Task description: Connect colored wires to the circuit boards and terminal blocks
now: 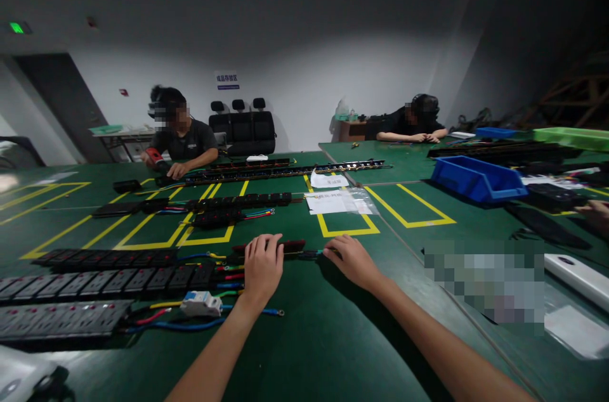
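My left hand (263, 262) lies over a short dark strip (294, 245) with a reddish top, its fingers curled across it. Short thin wires (311, 255) come out of the strip's right end. At the tips of those wires, my right hand (351, 257) has thumb and fingers pinched together; the exact grip is small and partly hidden. Left of my hands lie several black socket strips (104, 285) with coloured leads. A white circuit breaker (202, 304) sits on the leads of the nearest strips, beside my left wrist.
The green table (304, 338) carries yellow tape outlines (349, 231). Papers in plastic (339, 202) lie ahead, with long strips (285, 172) beyond. A blue bin (478, 180) stands right. One co-worker (183, 139) holds a red power tool (156, 158); another person (413, 120) leans on the table.
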`<move>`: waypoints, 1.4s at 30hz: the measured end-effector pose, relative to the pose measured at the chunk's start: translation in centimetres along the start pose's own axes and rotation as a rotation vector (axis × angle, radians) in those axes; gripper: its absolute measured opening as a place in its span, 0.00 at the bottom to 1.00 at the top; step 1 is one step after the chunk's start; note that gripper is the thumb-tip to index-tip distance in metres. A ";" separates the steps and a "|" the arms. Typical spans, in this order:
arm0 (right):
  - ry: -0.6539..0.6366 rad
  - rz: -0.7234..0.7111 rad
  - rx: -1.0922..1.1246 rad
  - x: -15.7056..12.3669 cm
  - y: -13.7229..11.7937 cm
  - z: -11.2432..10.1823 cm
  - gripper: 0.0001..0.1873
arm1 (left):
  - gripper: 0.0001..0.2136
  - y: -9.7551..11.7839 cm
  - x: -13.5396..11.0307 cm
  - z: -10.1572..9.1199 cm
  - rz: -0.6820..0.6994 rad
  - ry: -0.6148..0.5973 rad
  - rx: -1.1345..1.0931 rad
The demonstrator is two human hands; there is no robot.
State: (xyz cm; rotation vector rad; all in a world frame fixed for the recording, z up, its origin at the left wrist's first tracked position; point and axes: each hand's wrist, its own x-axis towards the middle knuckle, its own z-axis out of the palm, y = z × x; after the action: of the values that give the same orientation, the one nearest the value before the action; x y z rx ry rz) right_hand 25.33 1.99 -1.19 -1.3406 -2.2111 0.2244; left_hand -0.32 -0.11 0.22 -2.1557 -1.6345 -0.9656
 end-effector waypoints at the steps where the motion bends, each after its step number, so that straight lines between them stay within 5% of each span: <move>1: 0.006 0.010 -0.011 0.1 0.1 0.1 0.14 | 0.12 0.0 0.0 0.0 0.000 -0.004 -0.005; 15: 0.128 0.141 -0.015 0.2 1.6 1.0 0.18 | 0.14 0.1 -0.1 0.0 -0.003 -0.044 -0.033; 34: 0.381 0.418 0.477 0.9 3.6 1.0 0.23 | 0.19 0.4 -0.7 0.0 0.164 -0.222 0.004; 42: 0.392 0.520 0.293 0.7 4.1 0.8 0.23 | 0.23 0.5 -0.7 0.0 0.208 -0.206 -0.028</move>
State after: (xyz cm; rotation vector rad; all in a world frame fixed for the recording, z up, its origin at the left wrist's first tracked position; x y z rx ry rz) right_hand 27.84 4.67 -3.26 -1.6052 -1.4233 0.4154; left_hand 0.03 -0.83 -0.13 -2.4554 -1.4484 -0.7313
